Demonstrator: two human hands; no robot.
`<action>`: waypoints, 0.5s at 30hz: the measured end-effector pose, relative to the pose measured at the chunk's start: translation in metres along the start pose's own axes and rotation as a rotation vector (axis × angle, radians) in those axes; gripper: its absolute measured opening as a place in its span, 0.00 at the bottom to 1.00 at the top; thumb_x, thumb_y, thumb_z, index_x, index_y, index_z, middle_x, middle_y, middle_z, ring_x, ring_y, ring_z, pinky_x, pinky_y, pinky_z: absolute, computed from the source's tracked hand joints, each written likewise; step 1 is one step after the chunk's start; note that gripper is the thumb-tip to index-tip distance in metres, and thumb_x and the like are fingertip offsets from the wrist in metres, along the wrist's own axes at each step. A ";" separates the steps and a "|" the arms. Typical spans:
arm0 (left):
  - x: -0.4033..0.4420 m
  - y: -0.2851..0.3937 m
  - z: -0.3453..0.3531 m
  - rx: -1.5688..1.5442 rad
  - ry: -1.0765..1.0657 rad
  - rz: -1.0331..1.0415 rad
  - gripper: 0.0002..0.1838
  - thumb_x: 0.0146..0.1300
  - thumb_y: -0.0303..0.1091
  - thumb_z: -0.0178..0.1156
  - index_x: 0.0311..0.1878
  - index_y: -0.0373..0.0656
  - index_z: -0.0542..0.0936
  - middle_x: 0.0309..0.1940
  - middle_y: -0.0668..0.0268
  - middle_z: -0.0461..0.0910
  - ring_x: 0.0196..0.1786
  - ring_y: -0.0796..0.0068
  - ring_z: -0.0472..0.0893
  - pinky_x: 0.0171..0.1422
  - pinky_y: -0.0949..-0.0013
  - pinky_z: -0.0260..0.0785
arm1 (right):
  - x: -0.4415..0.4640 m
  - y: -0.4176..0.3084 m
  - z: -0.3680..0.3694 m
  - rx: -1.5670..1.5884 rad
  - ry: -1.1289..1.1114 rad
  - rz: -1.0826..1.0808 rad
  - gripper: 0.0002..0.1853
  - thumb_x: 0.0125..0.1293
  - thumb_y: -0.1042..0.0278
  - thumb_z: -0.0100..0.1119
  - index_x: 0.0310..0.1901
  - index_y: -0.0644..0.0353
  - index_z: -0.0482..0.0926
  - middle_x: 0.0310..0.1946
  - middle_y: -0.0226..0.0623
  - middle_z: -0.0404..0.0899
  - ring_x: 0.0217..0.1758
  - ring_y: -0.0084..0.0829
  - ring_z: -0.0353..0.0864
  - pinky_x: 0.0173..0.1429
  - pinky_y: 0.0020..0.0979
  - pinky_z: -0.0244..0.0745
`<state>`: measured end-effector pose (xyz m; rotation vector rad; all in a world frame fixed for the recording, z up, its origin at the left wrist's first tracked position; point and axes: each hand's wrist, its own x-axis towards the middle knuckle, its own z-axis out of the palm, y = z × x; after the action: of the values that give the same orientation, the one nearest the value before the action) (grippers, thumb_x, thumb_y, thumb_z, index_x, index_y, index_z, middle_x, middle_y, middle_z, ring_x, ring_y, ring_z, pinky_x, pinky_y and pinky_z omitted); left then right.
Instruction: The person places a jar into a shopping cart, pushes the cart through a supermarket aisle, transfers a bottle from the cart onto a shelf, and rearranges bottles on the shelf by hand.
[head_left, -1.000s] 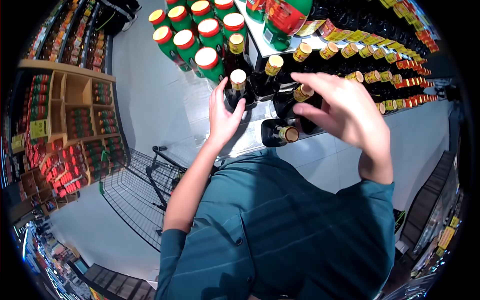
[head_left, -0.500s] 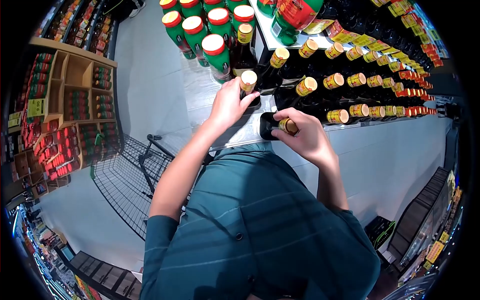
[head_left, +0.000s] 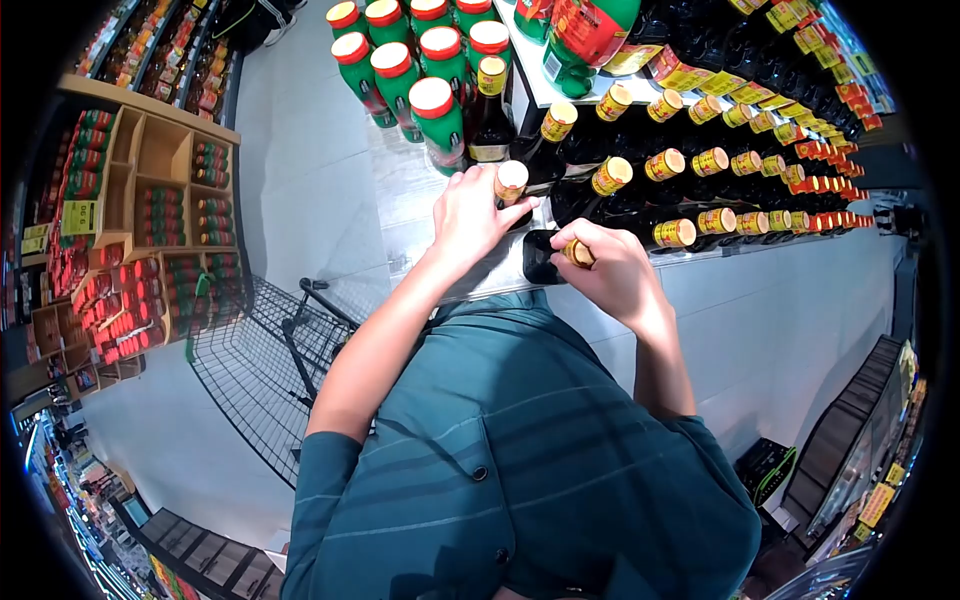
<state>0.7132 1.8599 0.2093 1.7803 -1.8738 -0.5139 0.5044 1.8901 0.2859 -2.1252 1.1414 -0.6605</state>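
Note:
My left hand [head_left: 472,212] is closed round the neck of a dark bottle with a yellow cap [head_left: 511,176]; its body is mostly hidden. Just right of it, my right hand [head_left: 612,270] grips the yellow-capped neck of another dark bottle [head_left: 541,257], which leans over near the display's front edge. Behind my left hand stands a dark bottle with a yellow cap [head_left: 491,120]. Green bottles with red-rimmed lids [head_left: 437,115] stand beside it. Rows of dark yellow-capped bottles [head_left: 664,165] extend to the right.
A wire shopping cart [head_left: 262,360] stands on the floor at the left, before wooden shelves [head_left: 163,140] of jars. A large green bottle [head_left: 590,40] stands on the white upper shelf [head_left: 535,90]. A person's shoe [head_left: 279,33] shows at the top left.
My right hand has come down and left and closed on the leaning bottle's neck. My left hand has closed on its bottle, which has moved slightly right and towards me.

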 end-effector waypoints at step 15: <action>0.011 0.001 -0.013 -0.297 -0.068 0.079 0.22 0.59 0.43 0.75 0.48 0.38 0.81 0.36 0.52 0.86 0.38 0.51 0.87 0.44 0.57 0.78 | 0.000 0.004 -0.005 -0.014 -0.028 -0.006 0.10 0.58 0.70 0.70 0.41 0.55 0.82 0.29 0.38 0.84 0.32 0.44 0.85 0.36 0.39 0.77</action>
<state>0.7199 1.8500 0.2218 1.5059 -1.7969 -0.7869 0.4989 1.8872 0.2869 -2.1438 1.1286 -0.6246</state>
